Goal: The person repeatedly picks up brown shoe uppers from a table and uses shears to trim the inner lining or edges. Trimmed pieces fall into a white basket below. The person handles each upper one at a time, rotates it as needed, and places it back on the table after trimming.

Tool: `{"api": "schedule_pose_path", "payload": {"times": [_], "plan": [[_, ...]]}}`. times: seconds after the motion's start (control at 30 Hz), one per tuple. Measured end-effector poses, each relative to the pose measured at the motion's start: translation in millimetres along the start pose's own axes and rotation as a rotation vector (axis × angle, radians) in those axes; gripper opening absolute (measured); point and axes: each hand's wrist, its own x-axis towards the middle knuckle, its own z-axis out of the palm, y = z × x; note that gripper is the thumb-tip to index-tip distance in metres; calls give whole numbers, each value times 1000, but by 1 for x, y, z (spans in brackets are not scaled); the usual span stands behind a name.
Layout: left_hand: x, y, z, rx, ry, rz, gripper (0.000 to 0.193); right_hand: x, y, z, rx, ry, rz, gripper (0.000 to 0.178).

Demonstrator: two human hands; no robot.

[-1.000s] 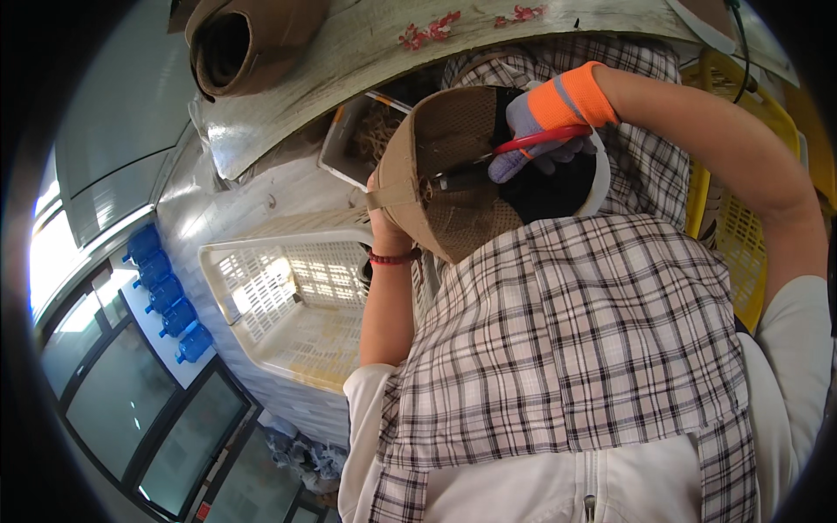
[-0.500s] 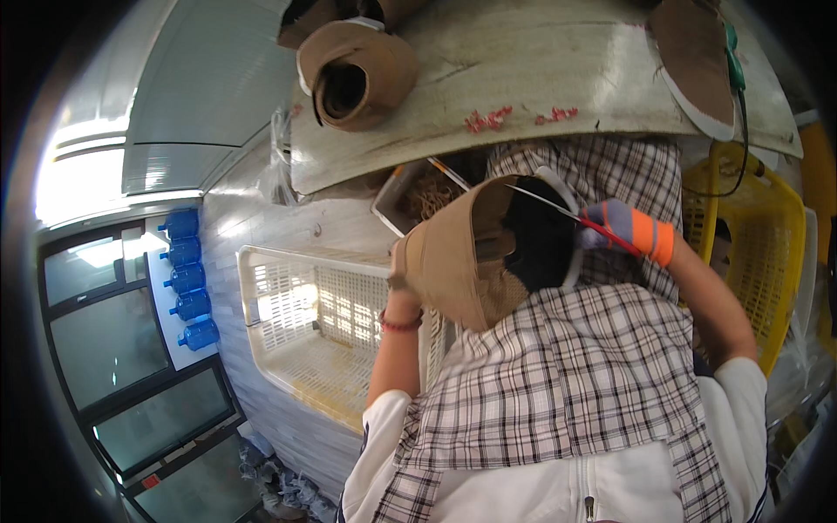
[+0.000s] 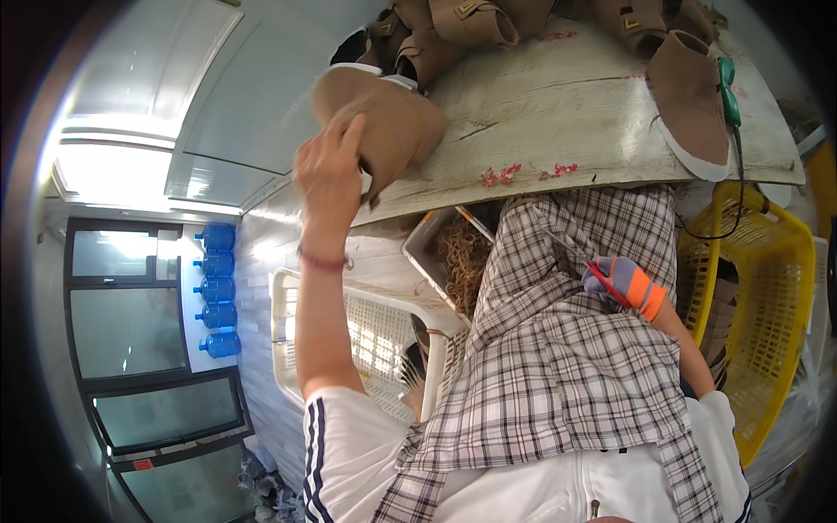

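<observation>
My bare left hand [image 3: 330, 174] is closed on a tan fabric boot [image 3: 405, 131] at the near left edge of the table; parts of the boot are blurred. My right hand [image 3: 629, 286], in a grey and orange glove, rests over my lap and holds red-handled scissors [image 3: 602, 272], the thin blades pointing forward and left. Beside my left forearm, a dark-lined piece of footwear [image 3: 413, 370] lies partly hidden inside the white plastic crate [image 3: 288, 331].
More tan boots [image 3: 475, 24] crowd the far side of the worn table [image 3: 540, 113]. A single boot [image 3: 693, 105] lies right, beside a corded green tool [image 3: 729, 91]. A small box [image 3: 427, 253] holds brown strands. A yellow basket [image 3: 776, 322] stands right, with tan pieces inside.
The boot held over my lap is gone from there, and footwear now shows in the white crate. My left hand has moved forward onto a boot on the table. My right hand has lowered with the scissors.
</observation>
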Motion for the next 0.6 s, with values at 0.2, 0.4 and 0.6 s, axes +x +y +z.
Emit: {"api": "schedule_pose_path", "payload": {"times": [0.2,0.4,0.6], "plan": [[75,-49,103,-485,-311,-88,33,-7,12,3,-139,107,-96,29],[72,-51,91,-776,-425,-384,36,-13,-29,-33,237,720,-399,20],[57,-61,98,-638,-405,-315,45,4,-154,-241,-332,1427,-499,38]]}}
